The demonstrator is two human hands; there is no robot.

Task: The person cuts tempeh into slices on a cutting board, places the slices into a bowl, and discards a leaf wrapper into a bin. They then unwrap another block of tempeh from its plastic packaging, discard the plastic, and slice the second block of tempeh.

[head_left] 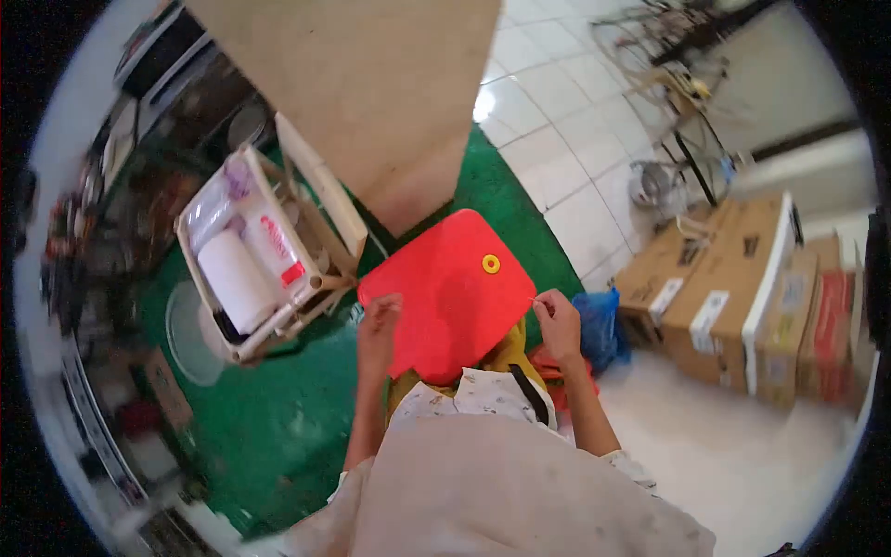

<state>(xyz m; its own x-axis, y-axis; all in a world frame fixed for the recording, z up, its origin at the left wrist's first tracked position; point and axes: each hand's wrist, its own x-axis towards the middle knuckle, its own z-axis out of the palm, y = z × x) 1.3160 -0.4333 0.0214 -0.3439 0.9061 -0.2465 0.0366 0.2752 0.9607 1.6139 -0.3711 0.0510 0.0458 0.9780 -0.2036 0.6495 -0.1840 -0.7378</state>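
A flat red board with rounded corners point(432, 297) lies in front of my lap. Near its far right corner rests a small yellow ring point(491, 273). My right hand point(559, 327) is at the board's right edge, thumb and fingers pinched together. A tiny thin tip shows at these fingers, too small to name. Over the board's left edge hovers my left hand point(378, 325), its fingers bent and smeared by motion.
To the left stands a beige rack point(243, 351) holding a white roll point(237, 278) and plastic packs. A tan board point(371, 102) lies ahead on the green mat point(278, 446). At right are a blue plastic bag point(603, 325) and cardboard boxes point(715, 278).
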